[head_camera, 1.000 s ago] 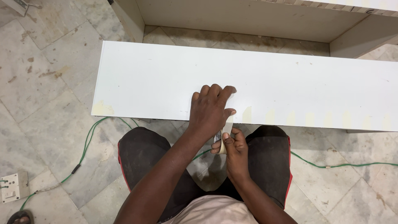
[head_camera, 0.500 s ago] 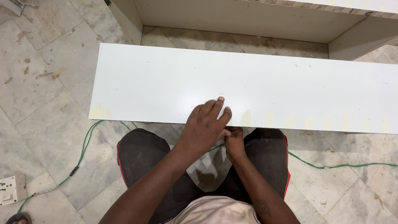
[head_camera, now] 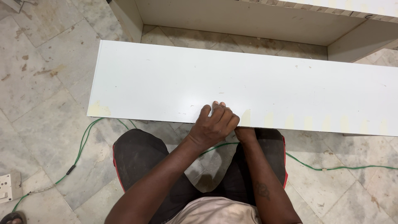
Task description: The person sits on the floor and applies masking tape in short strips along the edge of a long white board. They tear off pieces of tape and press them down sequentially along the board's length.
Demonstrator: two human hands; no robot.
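White and smooth, a long flat board (head_camera: 248, 83) lies across the marble floor (head_camera: 45, 70), its near edge just above the person's knees. Its surface is glossy laminate with a few small specks, and a row of pale yellowish patches runs along the near edge, with one more at the left corner.

On that near edge the left hand (head_camera: 213, 124) rests knuckles up, fingers curled and bunched together, fingertips pressing on the board's face. Whether it grips anything cannot be told. The right hand (head_camera: 245, 133) sits just beside it, tucked under the board's edge and mostly hidden by the left hand, so the state of its fingers cannot be told.

Dark trousers (head_camera: 141, 157) with a red seam cover the bent knees. A thin green cable (head_camera: 81, 151) snakes over the veined grey tiles, passing under the legs. A white socket box (head_camera: 8, 186) lies at the left. Behind the board stands an open cabinet frame (head_camera: 232, 18) of matte beige panels.
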